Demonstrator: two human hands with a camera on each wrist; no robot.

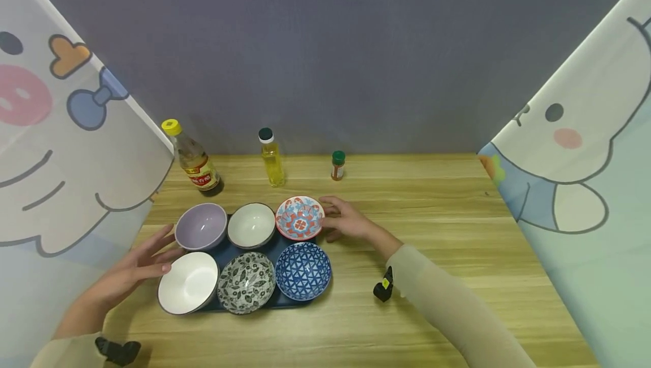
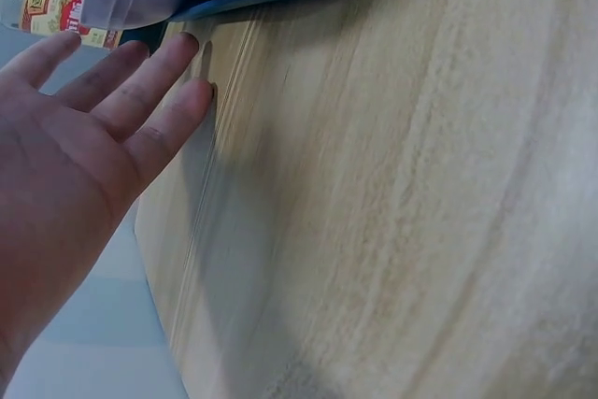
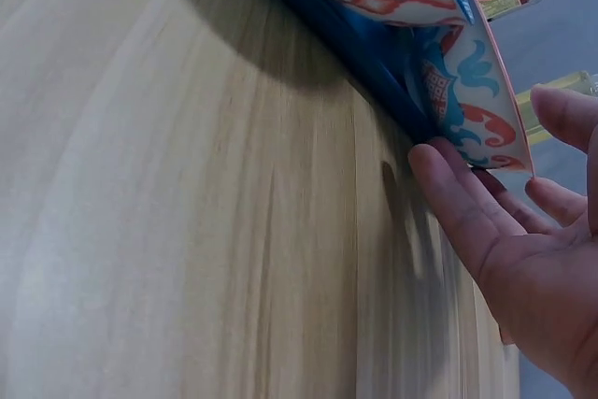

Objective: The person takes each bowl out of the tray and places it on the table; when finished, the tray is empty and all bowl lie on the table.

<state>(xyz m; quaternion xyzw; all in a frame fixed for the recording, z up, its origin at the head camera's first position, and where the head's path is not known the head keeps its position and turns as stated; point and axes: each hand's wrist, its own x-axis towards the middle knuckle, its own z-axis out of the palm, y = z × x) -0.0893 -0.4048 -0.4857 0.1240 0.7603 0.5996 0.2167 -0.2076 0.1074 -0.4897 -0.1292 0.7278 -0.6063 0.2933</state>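
Six bowls stand in two rows on a dark blue tray. The back row has a purple bowl, a cream bowl and a red-and-blue patterned bowl. In front are a white bowl, a black-and-white leaf bowl and a blue triangle-patterned bowl. Beside the tray's left end, my left hand has its fingers extended, thumb at the white bowl's rim. My right hand is at the red-patterned bowl's right side; in the right wrist view its fingertips reach the tray edge.
Behind the bowls stand a dark sauce bottle with a yellow cap, an oil bottle and a small green-capped spice jar. A grey wall rises at the table's back edge, with cartoon-printed cloths on both sides.
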